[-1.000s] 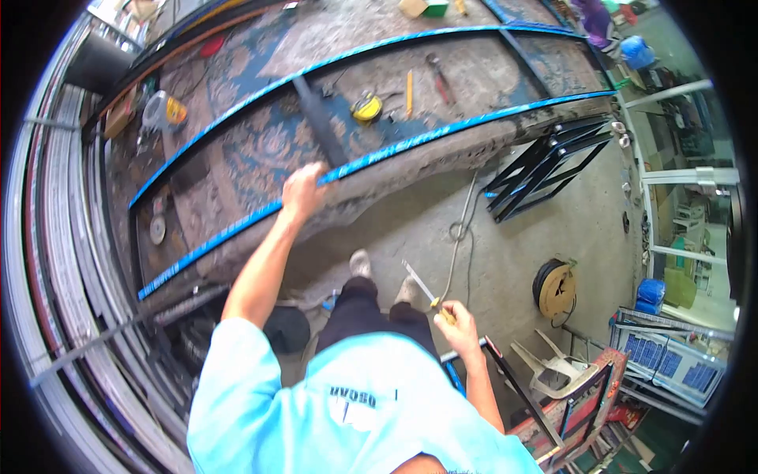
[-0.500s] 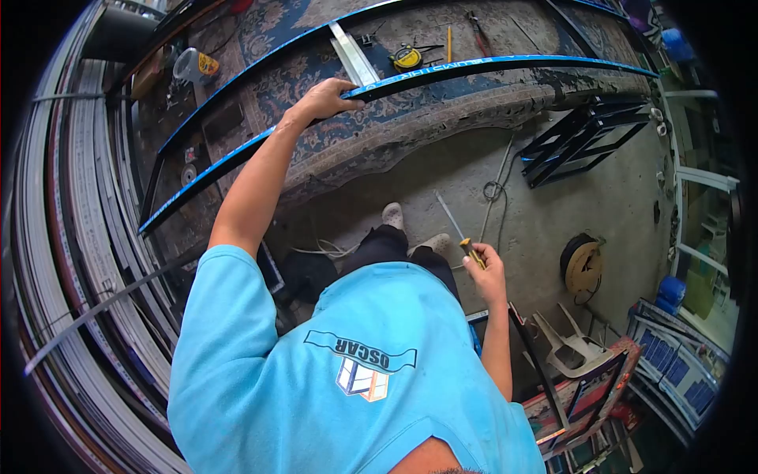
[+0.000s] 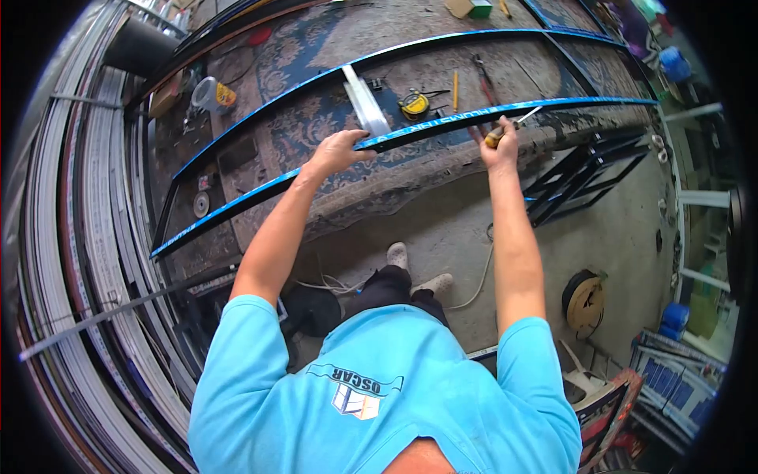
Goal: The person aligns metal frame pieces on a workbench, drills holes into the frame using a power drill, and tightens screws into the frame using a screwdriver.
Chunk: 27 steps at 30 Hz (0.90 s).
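My left hand (image 3: 339,152) grips the near blue-taped bar of a long dark frame (image 3: 268,188), beside the end of a silver crosspiece (image 3: 365,101). In my right hand (image 3: 500,144) is a screwdriver (image 3: 493,139) with a yellow and black handle, its shaft pointing right along the near bar. My right fingers are close to that bar; whether they touch it I cannot tell. Within the frame, on the patterned carpet, lie a yellow tape measure (image 3: 414,104), a yellow pencil-like stick (image 3: 455,90) and red-handled pliers (image 3: 485,80).
Long metal profiles (image 3: 95,197) are stacked at the left. A clear tub (image 3: 213,95) stands at the table's far left. Smaller black frames (image 3: 580,178) lean at the table's right front. On the floor are a cable reel (image 3: 584,304) and a stool (image 3: 312,310).
My right hand has moved up and forward with the screwdriver, from over the floor to the near bar. My left hand stays on the bar. The view has shifted.
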Each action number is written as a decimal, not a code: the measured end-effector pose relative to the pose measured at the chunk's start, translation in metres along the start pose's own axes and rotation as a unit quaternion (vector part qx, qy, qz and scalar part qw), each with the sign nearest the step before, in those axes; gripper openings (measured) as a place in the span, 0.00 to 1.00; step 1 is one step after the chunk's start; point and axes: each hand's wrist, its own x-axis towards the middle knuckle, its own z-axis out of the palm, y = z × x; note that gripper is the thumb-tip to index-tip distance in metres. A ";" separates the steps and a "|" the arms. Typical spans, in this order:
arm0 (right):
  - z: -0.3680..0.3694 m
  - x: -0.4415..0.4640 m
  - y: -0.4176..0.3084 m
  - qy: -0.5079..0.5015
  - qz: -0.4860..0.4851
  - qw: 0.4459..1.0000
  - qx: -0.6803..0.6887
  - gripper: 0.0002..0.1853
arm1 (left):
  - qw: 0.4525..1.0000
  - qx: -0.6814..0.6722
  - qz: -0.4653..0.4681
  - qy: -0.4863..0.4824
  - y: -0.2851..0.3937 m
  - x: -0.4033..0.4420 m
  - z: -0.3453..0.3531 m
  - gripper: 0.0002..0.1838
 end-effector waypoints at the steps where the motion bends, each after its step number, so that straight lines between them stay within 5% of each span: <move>1: 0.007 0.002 -0.002 0.032 -0.001 0.999 -0.011 0.15 | 0.999 -0.010 -0.036 -0.007 0.013 -0.005 -0.005 0.35; 3: 0.031 -0.003 -0.004 0.091 -0.004 0.996 -0.018 0.13 | 0.999 -0.029 -0.033 -0.006 0.019 -0.007 -0.012 0.33; 12: 0.069 0.004 -0.027 -0.002 0.030 0.999 0.012 0.10 | 0.999 0.042 -0.018 0.000 0.041 -0.018 -0.062 0.34; 22: 0.109 -0.014 -0.049 -0.016 0.072 0.994 0.081 0.12 | 0.970 0.162 0.041 0.174 0.055 0.005 -0.085 0.28; 27: 0.132 -0.013 -0.060 -0.031 0.085 0.994 0.058 0.13 | 0.946 0.168 0.082 0.263 0.051 0.010 -0.091 0.36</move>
